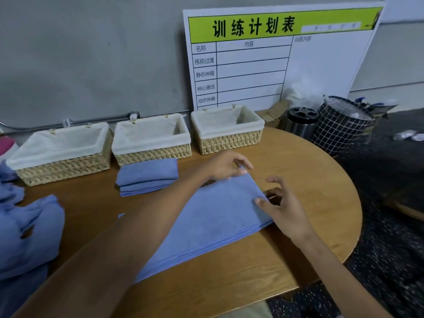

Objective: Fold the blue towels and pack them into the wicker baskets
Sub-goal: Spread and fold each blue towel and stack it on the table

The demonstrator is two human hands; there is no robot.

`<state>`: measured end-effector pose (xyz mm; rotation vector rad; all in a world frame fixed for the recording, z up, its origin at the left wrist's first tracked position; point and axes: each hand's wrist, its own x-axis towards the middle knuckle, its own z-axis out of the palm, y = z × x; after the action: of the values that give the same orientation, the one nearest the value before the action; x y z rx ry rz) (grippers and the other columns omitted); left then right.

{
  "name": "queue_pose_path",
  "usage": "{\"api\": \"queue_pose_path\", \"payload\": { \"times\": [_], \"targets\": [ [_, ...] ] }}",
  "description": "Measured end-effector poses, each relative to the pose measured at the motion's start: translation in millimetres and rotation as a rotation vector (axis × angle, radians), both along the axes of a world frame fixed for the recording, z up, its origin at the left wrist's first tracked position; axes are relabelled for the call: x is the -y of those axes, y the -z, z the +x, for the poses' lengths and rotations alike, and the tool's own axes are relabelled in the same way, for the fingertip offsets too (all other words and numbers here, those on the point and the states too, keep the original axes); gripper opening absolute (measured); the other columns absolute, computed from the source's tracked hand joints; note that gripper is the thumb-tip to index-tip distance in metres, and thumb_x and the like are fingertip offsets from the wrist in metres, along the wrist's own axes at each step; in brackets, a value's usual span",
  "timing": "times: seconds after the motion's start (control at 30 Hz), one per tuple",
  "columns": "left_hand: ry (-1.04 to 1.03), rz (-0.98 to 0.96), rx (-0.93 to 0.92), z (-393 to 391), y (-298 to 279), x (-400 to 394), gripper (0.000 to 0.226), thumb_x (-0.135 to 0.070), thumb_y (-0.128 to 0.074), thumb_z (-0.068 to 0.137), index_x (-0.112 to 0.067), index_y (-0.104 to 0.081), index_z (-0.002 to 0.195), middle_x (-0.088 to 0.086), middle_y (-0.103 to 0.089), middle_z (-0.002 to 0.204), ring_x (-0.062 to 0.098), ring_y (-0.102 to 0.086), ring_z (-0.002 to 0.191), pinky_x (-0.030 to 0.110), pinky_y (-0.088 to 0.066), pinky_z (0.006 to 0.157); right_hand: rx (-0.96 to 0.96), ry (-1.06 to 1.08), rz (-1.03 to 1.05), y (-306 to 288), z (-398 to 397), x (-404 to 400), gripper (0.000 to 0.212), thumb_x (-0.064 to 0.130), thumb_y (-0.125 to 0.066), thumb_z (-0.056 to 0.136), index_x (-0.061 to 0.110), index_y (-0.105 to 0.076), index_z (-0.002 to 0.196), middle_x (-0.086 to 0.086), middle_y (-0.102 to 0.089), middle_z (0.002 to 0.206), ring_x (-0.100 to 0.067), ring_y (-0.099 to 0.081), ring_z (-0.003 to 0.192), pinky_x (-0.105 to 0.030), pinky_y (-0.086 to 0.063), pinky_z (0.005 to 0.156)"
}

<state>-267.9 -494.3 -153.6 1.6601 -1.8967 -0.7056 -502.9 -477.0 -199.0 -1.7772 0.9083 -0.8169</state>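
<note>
At the far left edge of the wooden table [309, 180] lay a loose heap of unfolded blue towels [29, 230], waiting for their turn. Behind it, along the wall, stood three wicker baskets with white cloth lining: the left basket [62, 166], the middle basket [152, 154] and the right basket [229, 142]. No towel was visible inside any of them. Just in front of the middle basket rested a small stack of folded towels [146, 177], not yet packed.

In the centre, a long folded towel [211, 226] was spread flat on the table, running from the near left to the far right. The left hand [227, 167] reached across to its far corner, and the thumb and fingers were curled and seemed to pinch that corner. The right hand [281, 207] was at the near corner of the same short end; its fingers were spread and slightly bent, the tips touching or just above the edge, so a firm grip could not be confirmed.

The step in hand seemed to be the folding of this towel, probably the lengthwise strip being prepared for a cross fold. The next move likely required both hands to hold the two corners evenly and carry this end toward the opposite end, keeping the edges aligned

Farther right stood a metal canister [301, 125] and a checked bin [339, 131]
</note>
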Motion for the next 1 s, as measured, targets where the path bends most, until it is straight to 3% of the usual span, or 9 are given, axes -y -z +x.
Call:
{"api": "queue_pose_path", "payload": {
  "times": [0.07, 0.13, 0.27, 0.37, 0.47, 0.63, 0.77, 0.9, 1.0],
  "targets": [
    [-0.007, 0.017, -0.069, 3, -3, -7, 0.016, -0.012, -0.065, 0.097, -0.01, -0.071, 0.112, 0.005, -0.07, 0.105, 0.007, -0.066, 0.058, 0.024, -0.052, 0.063, 0.071, 0.037, -0.003, -3, 2, -8, 0.044, 0.02, -0.074, 0.089, 0.03, -0.048, 0.124, -0.002, -0.065, 0.092, -0.012, -0.063, 0.077, -0.022, -0.045, 0.059],
    [-0.024, 0.031, -0.115, 10, -9, -22, 0.019, -0.015, -0.061, 0.1, -0.012, -0.069, 0.117, 0.008, -0.069, 0.11, 0.014, -0.072, 0.067, 0.023, -0.052, 0.061, 0.156, 0.072, -0.037, -9, 11, -20, 0.043, 0.012, -0.072, 0.089, 0.03, -0.05, 0.121, 0.0, -0.065, 0.091, -0.007, -0.061, 0.077, -0.017, -0.045, 0.06],
    [-0.22, 0.062, -0.342, 25, -33, -68, 0.041, -0.041, -0.036, 0.108, -0.019, -0.065, 0.127, 0.009, -0.069, 0.11, 0.023, -0.071, 0.081, 0.038, -0.057, 0.075, 0.297, 0.039, -0.123, -25, 37, -52, 0.043, 0.005, -0.07, 0.089, 0.029, -0.053, 0.121, 0.006, -0.065, 0.089, -0.012, -0.063, 0.085, -0.023, -0.051, 0.065],
    [-0.321, 0.081, -0.568, 45, -48, -109, 0.074, -0.066, -0.013, 0.1, -0.021, -0.065, 0.127, 0.012, -0.07, 0.099, 0.023, -0.066, 0.079, 0.035, -0.053, 0.068, 0.305, -0.049, -0.231, -36, 62, -82, 0.045, 0.001, -0.07, 0.087, 0.027, -0.054, 0.121, 0.009, -0.065, 0.089, -0.014, -0.064, 0.084, -0.025, -0.051, 0.069],
    [-0.366, 0.06, -0.653, 66, -60, -153, 0.087, -0.078, -0.009, 0.089, -0.022, -0.065, 0.123, 0.014, -0.069, 0.094, 0.024, -0.065, 0.074, 0.033, -0.051, 0.061, 0.269, -0.126, -0.316, -39, 90, -112, 0.046, 0.002, -0.072, 0.084, 0.027, -0.056, 0.12, 0.01, -0.066, 0.093, -0.014, -0.064, 0.082, -0.029, -0.051, 0.07],
    [-0.477, 0.029, -0.645, 105, -56, -216, 0.089, -0.081, -0.008, 0.089, -0.022, -0.064, 0.126, 0.013, -0.069, 0.089, 0.022, -0.062, 0.067, 0.033, -0.053, 0.057, 0.194, -0.257, -0.458, -35, 132, -155, 0.035, 0.012, -0.071, 0.089, 0.027, -0.057, 0.118, 0.013, -0.061, 0.092, -0.005, -0.059, 0.08, -0.021, -0.046, 0.065],
    [-0.589, 0.029, -0.549, 122, -31, -249, 0.086, -0.084, -0.011, 0.083, -0.03, -0.065, 0.121, 0.011, -0.072, 0.089, 0.02, -0.056, 0.07, 0.032, -0.051, 0.061, 0.022, -0.339, -0.624, -15, 160, -180, 0.02, 0.032, -0.063, 0.09, 0.03, -0.054, 0.108, 0.011, -0.058, 0.09, -0.009, -0.052, 0.082, -0.033, -0.047, 0.066],
    [-0.633, 0.04, -0.325, 121, 9, -269, 0.075, -0.079, -0.012, 0.092, -0.036, -0.067, 0.118, -0.001, -0.077, 0.09, 0.012, -0.064, 0.086, 0.032, -0.047, 0.083, -0.35, -0.468, -0.779, 0, 159, -191, 0.06, 0.081, -0.033, 0.087, 0.033, -0.059, 0.113, 0.015, -0.057, 0.104, -0.011, -0.047, 0.095, -0.032, -0.039, 0.077],
    [-0.729, -0.158, -0.041, 113, 17, -267, 0.049, -0.052, -0.027, 0.106, -0.029, -0.07, 0.114, -0.009, -0.074, 0.087, 0.008, -0.066, 0.086, 0.033, -0.049, 0.082, -0.121, -0.389, -0.659, -13, 144, -179, 0.046, 0.066, -0.031, 0.097, 0.032, -0.062, 0.098, 0.015, -0.059, 0.094, -0.011, -0.052, 0.091, -0.036, -0.045, 0.079]
  ]
}}
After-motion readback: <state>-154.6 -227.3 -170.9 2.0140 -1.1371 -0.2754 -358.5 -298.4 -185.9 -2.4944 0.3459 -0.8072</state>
